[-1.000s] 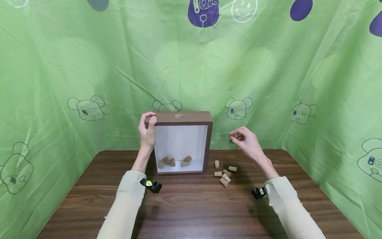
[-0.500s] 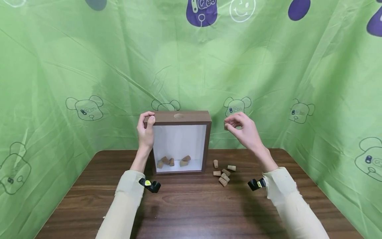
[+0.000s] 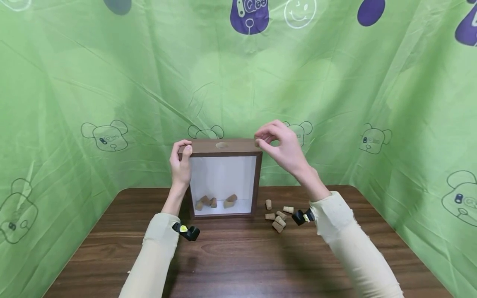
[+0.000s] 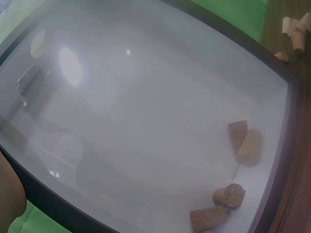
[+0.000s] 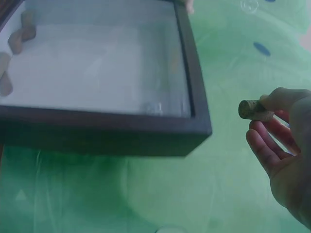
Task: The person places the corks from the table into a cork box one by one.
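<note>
A brown-framed shadow box (image 3: 258, 186) with a clear front and white back stands upright on the table. An oval hole (image 3: 222, 145) opens in its top face, and several corks (image 3: 229, 203) lie along its inside bottom. My left hand (image 3: 181, 163) grips the box's upper left corner, thumb in front and fingers over the top. Up by the top right corner, my right hand (image 3: 285, 147) pinches one cork (image 5: 256, 110) between thumb and fingertips; the right wrist view shows it held apart from the frame.
Several loose corks (image 3: 279, 220) lie on the dark wooden table (image 3: 223, 256) to the right of the box. A green printed cloth (image 3: 328, 91) hangs behind and on both sides.
My right hand has moved left and up with the cork, from above the loose corks to the box's top right corner. The left hand stays on the box.
</note>
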The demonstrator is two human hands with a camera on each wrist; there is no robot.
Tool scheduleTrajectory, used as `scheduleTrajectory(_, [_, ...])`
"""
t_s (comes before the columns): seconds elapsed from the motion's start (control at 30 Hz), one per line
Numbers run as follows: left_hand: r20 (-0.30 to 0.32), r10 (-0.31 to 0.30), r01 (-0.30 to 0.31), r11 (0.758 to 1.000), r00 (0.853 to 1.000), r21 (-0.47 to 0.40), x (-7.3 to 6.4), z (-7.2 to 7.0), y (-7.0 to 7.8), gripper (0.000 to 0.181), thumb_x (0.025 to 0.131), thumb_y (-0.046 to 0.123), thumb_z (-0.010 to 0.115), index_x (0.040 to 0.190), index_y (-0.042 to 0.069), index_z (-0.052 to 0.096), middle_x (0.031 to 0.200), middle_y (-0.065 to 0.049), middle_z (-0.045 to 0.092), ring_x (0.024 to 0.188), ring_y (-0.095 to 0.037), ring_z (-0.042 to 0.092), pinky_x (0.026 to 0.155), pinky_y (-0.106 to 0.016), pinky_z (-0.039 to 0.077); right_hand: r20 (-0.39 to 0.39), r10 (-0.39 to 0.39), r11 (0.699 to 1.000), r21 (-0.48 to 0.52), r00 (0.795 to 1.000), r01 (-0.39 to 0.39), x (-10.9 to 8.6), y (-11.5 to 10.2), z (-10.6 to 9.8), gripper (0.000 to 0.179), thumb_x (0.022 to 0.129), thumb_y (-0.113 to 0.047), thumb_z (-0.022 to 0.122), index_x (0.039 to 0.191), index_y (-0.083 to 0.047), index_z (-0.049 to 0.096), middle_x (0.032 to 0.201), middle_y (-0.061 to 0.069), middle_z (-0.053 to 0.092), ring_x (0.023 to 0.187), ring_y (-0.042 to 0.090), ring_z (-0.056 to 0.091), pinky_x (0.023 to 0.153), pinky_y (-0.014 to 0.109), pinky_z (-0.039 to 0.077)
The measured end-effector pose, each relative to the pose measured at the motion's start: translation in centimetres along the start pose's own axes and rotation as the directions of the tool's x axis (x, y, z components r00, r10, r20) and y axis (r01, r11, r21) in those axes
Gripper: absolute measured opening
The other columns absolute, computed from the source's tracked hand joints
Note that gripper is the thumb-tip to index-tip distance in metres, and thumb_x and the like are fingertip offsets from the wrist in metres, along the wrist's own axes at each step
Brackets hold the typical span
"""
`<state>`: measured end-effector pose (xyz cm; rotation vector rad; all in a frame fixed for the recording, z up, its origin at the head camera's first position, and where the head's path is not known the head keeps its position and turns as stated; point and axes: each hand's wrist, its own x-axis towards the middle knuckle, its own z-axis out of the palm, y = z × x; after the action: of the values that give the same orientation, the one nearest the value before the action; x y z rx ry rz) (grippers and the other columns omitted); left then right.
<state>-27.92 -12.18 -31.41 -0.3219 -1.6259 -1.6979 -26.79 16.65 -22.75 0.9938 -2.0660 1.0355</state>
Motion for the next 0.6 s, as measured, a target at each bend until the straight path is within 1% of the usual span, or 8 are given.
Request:
scheduleTrajectory(0.13, [-0.002,-0.007,0.007,1.000,1.000,0.006,0.0,-0.1,0.1,0.032,0.092,0.021,0.055,0.115,-0.002,0.060,0.117,-0.009,0.058,0.104,-0.005,0.049,0.092,-0.025,0.035,0.035,-0.034,0.999,0.001,0.999,0.034,1.0,-1.1,1.1,0.014,0.087,-0.004,0.071,0.101,-0.003,0.071,0.104,0.005,0.065,0.086,0.013,0.063,0.078,0.023,0.055])
scheduleTrajectory(0.27, [0.003,-0.009,0.009,1.000,1.000,0.005,-0.1,0.0,0.2,0.032,0.093,0.021,0.055,0.115,-0.001,0.060,0.115,-0.006,0.058,0.101,-0.005,0.049,0.091,-0.025,0.035,0.071,-0.032,0.999,0.000,0.997,0.032,1.9,-1.7,2.1,0.014,0.088,-0.006,0.070,0.102,-0.004,0.070,0.105,0.006,0.065,0.088,0.014,0.064,0.081,0.025,0.055])
scheduleTrajectory(0.37, [0.008,-0.012,0.012,1.000,1.000,0.005,-0.1,0.0,0.3,0.031,0.093,0.021,0.055,0.114,0.000,0.060,0.114,-0.008,0.059,0.100,-0.005,0.049,0.090,-0.025,0.036,0.093,-0.030,1.000,0.005,0.995,0.029,2.4,-1.8,2.9,0.014,0.088,-0.005,0.071,0.102,-0.003,0.070,0.105,0.006,0.064,0.090,0.015,0.064,0.082,0.026,0.055])
scheduleTrajectory(0.5, [0.009,-0.006,0.006,1.000,1.000,0.002,-0.1,0.0,0.2,0.032,0.093,0.020,0.055,0.115,-0.004,0.059,0.116,-0.013,0.058,0.101,-0.004,0.049,0.092,-0.025,0.036,0.126,-0.018,1.000,0.006,0.992,0.018,3.1,-2.1,3.9,0.014,0.088,-0.005,0.071,0.101,-0.003,0.070,0.104,0.006,0.064,0.090,0.014,0.064,0.082,0.025,0.054])
scheduleTrajectory(0.6, [0.001,0.005,-0.005,1.000,1.000,-0.005,0.0,0.0,0.1,0.034,0.093,0.018,0.055,0.115,-0.007,0.058,0.114,-0.011,0.059,0.103,-0.004,0.050,0.093,-0.025,0.035,0.155,-0.002,1.000,0.001,0.988,0.002,3.7,-2.2,4.5,0.014,0.088,-0.005,0.070,0.102,-0.002,0.070,0.105,0.006,0.063,0.090,0.014,0.064,0.081,0.023,0.054])
